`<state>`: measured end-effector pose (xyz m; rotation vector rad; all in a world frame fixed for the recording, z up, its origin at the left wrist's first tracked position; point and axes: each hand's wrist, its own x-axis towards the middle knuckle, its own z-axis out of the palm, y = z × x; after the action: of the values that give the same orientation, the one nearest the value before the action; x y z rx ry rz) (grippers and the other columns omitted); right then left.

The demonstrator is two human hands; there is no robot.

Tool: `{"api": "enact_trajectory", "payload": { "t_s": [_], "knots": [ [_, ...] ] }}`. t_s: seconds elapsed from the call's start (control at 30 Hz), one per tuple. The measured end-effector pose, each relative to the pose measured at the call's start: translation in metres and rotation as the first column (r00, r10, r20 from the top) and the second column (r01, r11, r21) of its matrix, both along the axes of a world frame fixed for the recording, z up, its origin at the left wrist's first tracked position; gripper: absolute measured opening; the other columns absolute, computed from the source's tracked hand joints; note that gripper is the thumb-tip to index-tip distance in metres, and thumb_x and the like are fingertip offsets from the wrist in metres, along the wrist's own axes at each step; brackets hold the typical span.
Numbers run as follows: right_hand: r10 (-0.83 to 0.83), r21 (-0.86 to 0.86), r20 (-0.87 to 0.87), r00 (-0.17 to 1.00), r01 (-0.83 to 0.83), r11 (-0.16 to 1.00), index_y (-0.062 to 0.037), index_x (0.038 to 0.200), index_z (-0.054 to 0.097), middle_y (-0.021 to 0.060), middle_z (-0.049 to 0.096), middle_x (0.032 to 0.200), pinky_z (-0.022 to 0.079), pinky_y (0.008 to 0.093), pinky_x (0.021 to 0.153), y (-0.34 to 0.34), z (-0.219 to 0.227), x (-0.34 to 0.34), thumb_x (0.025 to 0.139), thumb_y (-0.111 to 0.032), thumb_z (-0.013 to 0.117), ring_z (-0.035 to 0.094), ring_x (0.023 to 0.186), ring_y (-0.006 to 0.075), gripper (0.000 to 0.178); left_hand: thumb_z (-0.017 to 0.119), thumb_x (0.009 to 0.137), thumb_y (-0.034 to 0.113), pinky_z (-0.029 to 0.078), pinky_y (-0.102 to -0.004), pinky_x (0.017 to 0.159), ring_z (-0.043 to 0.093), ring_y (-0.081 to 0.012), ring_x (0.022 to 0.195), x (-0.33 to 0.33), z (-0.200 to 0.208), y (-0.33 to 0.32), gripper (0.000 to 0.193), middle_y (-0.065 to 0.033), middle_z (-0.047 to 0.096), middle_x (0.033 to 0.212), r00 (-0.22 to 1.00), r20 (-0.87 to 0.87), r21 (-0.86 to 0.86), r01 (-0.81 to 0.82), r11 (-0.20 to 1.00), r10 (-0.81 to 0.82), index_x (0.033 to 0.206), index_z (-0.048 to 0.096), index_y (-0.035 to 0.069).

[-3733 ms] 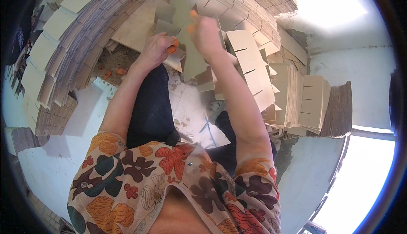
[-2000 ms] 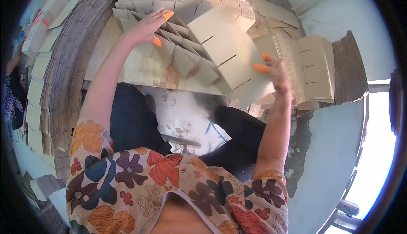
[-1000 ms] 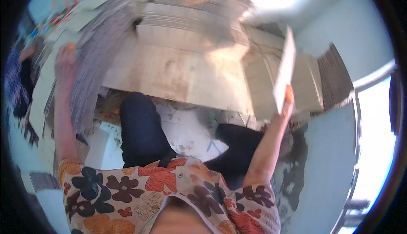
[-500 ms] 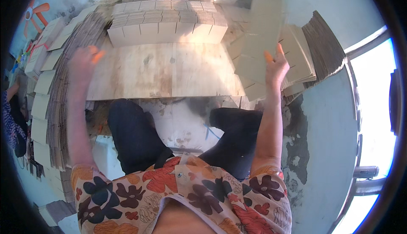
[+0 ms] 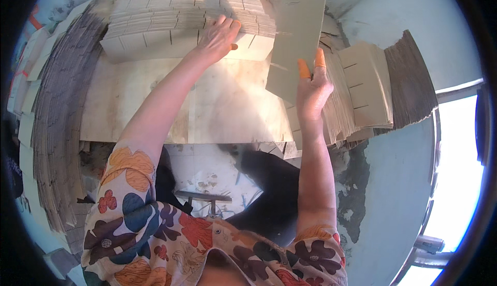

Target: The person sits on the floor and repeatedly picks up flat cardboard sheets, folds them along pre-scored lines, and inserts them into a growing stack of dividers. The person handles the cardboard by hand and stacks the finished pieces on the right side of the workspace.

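My right hand (image 5: 314,90), with orange covers on thumb and a finger, is closed on the lower edge of a long beige slotted cardboard strip (image 5: 300,27). The strip stands tilted up over the right end of the wooden board. My left hand (image 5: 219,36) reaches across to the long row of slotted cardboard strips (image 5: 150,24) at the back. Its fingers bend over the top of the row, and the orange-tipped thumb is apart from them at the front face. Nothing visible is lifted in that hand.
The wooden board (image 5: 140,110) lies before me, above my knees. At the right lean more slotted cardboard strips (image 5: 367,81) and a thick dark-edged bundle (image 5: 411,81). A tall curved stack of cardboard (image 5: 62,115) lines the left side. A bright window (image 5: 458,156) is far right.
My left hand has moved from the left side, over to the back row. My right hand has shifted left with the cardboard strip, which now stands more upright. My body leans further forward.
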<state>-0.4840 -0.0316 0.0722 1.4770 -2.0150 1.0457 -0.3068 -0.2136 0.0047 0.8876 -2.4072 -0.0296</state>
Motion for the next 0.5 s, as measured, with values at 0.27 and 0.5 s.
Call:
{"api": "enact_trajectory", "payload": {
  "t_s": [0.27, 0.5],
  "knots": [
    [-0.002, 0.078, 0.071, 0.998, -0.003, 0.997, -0.0018, 0.128, 0.054, 0.0147, 0.063, 0.067, 0.050, 0.0325, 0.052, -0.011, -0.008, -0.003, 0.086, -0.017, 0.067, 0.064, 0.056, 0.0233, 0.046, 0.062, 0.075, 0.004, 0.045, -0.0388, 0.083, 0.054, -0.0280, 0.097, -0.030, -0.035, -0.048, 0.024, -0.0101, 0.060, 0.090, 0.996, 0.077, -0.141, -0.042, 0.989, 0.053, 0.099, 0.057, 0.005],
    [0.056, -0.022, -0.010, 0.998, -0.056, 0.998, -0.0038, 0.132, 0.050, 0.0146, 0.061, 0.064, 0.048, 0.0331, 0.049, -0.007, -0.015, -0.010, 0.088, -0.016, 0.066, 0.061, 0.052, 0.0248, 0.049, 0.054, 0.078, 0.004, 0.051, -0.0368, 0.076, 0.059, -0.0246, 0.087, -0.019, -0.019, -0.023, 0.016, -0.0071, 0.063, 0.082, 0.989, 0.050, -0.062, 0.140, 0.988, -0.137, 0.092, 0.062, 0.005]
  ]
}}
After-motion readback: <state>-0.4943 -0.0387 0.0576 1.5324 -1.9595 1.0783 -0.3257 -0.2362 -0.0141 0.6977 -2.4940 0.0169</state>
